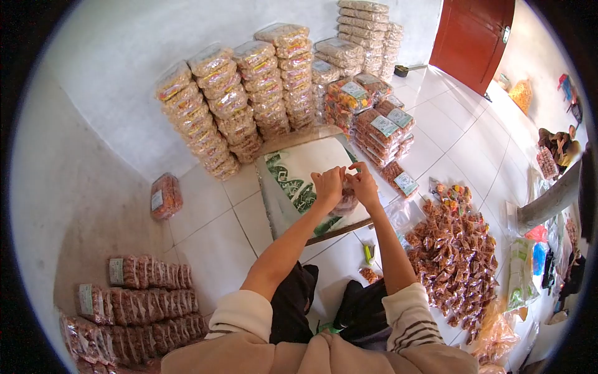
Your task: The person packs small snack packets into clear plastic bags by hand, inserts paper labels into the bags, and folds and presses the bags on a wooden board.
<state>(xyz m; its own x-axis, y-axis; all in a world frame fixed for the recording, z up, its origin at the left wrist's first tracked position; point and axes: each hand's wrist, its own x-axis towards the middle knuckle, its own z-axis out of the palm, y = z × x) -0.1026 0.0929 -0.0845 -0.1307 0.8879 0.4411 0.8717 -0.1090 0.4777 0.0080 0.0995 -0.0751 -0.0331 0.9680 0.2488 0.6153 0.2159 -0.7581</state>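
Both hands are close together over a low table [299,163] with a white and green printed sheet [316,158] on it. My left hand [329,186] has its fingers closed at the top of a clear plastic bag of reddish-brown pieces [346,202]. Beside it, my right hand [362,183] is bent over the same bag's top edge, thumb and fingers pinched together. The bag hangs or rests just below the hands, partly hidden by the left wrist.
Tall stacks of packed bags [255,87] line the wall. Reddish packs [383,128] stand beyond the table. A heap of small brown packets [451,255] lies right, more packs [149,299] lower left. A green-yellow tool [369,254] lies near the feet.
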